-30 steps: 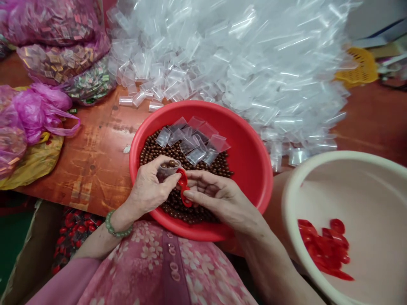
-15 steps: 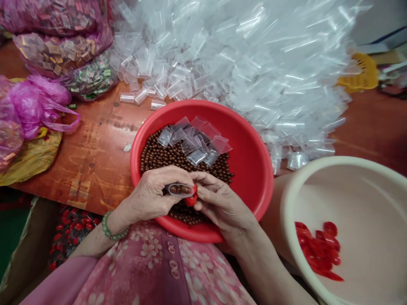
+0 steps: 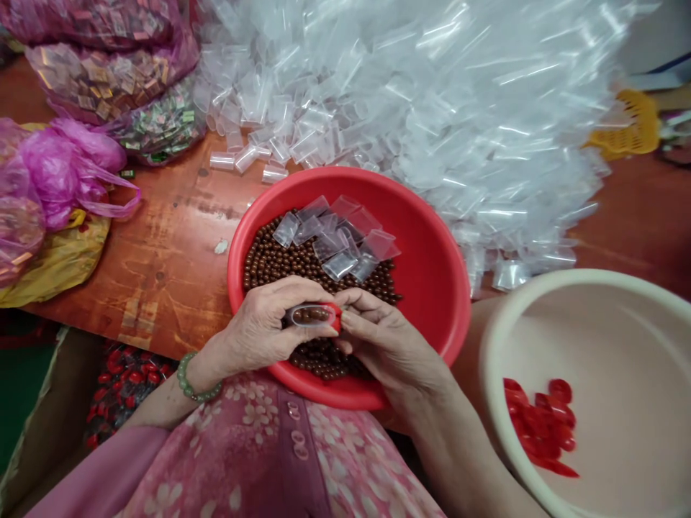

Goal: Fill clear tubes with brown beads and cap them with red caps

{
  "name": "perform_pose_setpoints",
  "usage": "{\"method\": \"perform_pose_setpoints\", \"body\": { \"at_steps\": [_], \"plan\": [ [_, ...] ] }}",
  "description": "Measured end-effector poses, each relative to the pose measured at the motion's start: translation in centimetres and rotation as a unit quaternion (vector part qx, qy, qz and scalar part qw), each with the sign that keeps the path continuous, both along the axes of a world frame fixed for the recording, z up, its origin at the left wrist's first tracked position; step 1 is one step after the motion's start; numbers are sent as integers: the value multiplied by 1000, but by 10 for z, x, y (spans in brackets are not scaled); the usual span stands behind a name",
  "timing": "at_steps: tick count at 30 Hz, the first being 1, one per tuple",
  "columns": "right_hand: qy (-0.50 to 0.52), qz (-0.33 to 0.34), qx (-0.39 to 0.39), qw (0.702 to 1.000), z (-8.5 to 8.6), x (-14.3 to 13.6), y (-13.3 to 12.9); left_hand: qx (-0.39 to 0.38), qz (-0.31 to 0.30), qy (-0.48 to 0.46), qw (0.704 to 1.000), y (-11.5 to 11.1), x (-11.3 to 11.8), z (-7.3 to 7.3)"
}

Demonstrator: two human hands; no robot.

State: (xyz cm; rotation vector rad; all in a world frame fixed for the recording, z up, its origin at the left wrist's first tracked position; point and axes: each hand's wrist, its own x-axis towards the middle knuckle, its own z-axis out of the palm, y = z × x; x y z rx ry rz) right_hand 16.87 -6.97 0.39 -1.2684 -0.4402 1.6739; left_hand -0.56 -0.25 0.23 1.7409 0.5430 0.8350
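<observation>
**A clear sleeve (image 3: 298, 321) of beads sits between two hands**

The left hand (image 3: 273, 324) is closed around the sleeve, thumb on the near side and fingers on the far side, its open end showing brown beads. At its fingertips, a red cap (image 3: 337, 317) is at the sleeve's end, pinched by the right hand (image 3: 381, 334) between thumb and fingers. Under both hands is a red basin (image 3: 426, 288) with loose beads (image 3: 275, 262); clear pieces (image 3: 340, 265) lie on these beyond the left hand. Farther out, a clear heap (image 3: 410, 108) covers much of the surface (image 3: 175, 277). Right of the right hand, a white tub (image 3: 631, 345) holds red pieces (image 3: 545, 424).
</observation>
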Motion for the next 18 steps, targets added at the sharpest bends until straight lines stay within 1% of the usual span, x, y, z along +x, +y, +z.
{"method": "perform_pose_setpoints", "body": {
  "at_steps": [3, 9, 14, 16, 18],
  "plan": [
    [-29, 5, 19, 999, 0, 0, 3, -15, 2, -10, 1000, 0, 0, 0],
    [-20, 46, 39, 998, 4, -1, 7, -11, 4, -24, 1000, 2, -2, -1],
    [-43, 44, 61, 996, 8, -3, 7, -33, 19, -28, 999, 0, -2, -3],
    [-32, 59, 53, 996, 6, -2, 7, -45, 18, -25, 998, 0, -2, -3],
    [2, 86, 44, 995, 4, -2, 7, -56, 12, -17, 998, 1, -3, -3]
  ]
}}
